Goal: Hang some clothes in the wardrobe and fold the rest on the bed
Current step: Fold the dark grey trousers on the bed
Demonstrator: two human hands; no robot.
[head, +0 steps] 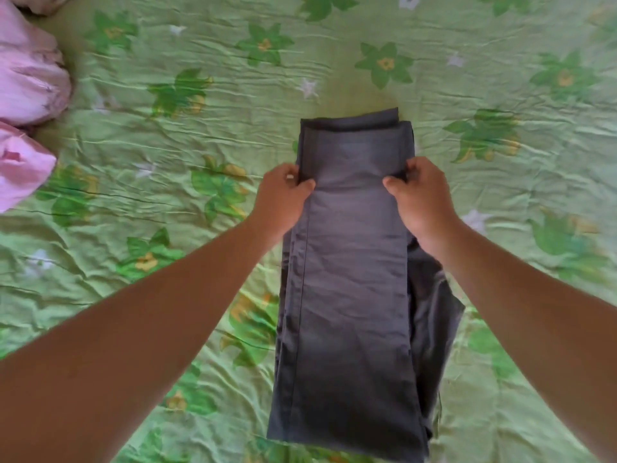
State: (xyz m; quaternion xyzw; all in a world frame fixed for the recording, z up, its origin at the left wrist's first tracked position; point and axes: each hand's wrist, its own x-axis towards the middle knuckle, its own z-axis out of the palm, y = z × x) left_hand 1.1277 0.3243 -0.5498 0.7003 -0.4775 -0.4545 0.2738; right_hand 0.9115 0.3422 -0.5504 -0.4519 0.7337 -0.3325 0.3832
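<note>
Two bare forearms reach forward from the lower corners of the view and meet at a dark grey garment (354, 279) that lies lengthwise on the bed (173, 135), a little right of the middle. The left grip (281, 197) pinches the garment's left edge, thumb on top of the cloth and fingers curled under the side fold. The right grip (421, 195) pinches the right edge in the same way, directly across from it, so both hold the cloth at about the same height, in its far half. The garment looks like trousers folded lengthwise into one long strip, with a stitched seam running down its left side. Its far end is doubled over itself, showing two stacked layers of cloth. On the near right, a looser, wider part of the fabric spreads out from under the strip. The bed is covered by a wrinkled green sheet printed with leaves and flowers. Pink bundled cloth (30, 81) rests at the left edge, well apart from the garment.
</note>
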